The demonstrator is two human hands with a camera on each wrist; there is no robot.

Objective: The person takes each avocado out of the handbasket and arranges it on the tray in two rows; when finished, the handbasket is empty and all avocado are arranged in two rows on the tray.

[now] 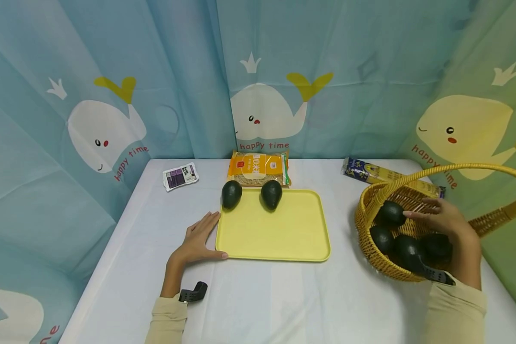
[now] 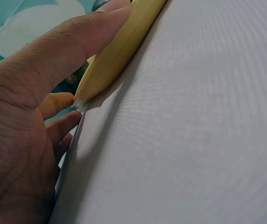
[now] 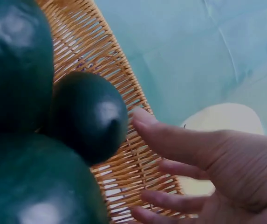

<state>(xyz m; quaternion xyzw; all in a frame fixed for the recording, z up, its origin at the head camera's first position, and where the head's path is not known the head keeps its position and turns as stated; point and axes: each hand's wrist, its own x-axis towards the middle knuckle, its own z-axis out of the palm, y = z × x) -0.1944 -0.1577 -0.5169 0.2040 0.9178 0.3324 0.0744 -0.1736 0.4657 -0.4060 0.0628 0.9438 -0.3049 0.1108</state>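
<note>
A yellow tray (image 1: 273, 229) lies on the table, two dark green avocados (image 1: 231, 195) along its far edge. My left hand (image 1: 196, 241) rests at the tray's left side, thumb at the near corner and fingers spread along the edge. In the left wrist view, the thumb overlaps the yellow rim (image 2: 112, 60). On the right, a wicker basket (image 1: 365, 239) holds several avocados (image 1: 390, 214). My right hand (image 1: 445, 220) reaches in under its handle, fingers apart. In the right wrist view the thumb tip is right beside one avocado (image 3: 89, 116), with nothing gripped.
Behind the tray lies an orange bag of grain (image 1: 258, 168). A small white and purple packet (image 1: 180, 177) is at the back left. A long blue and yellow package (image 1: 370, 173) lies behind the basket, whose tall handle (image 1: 468, 167) arches over it. Printed curtains (image 1: 189, 95) surround the table.
</note>
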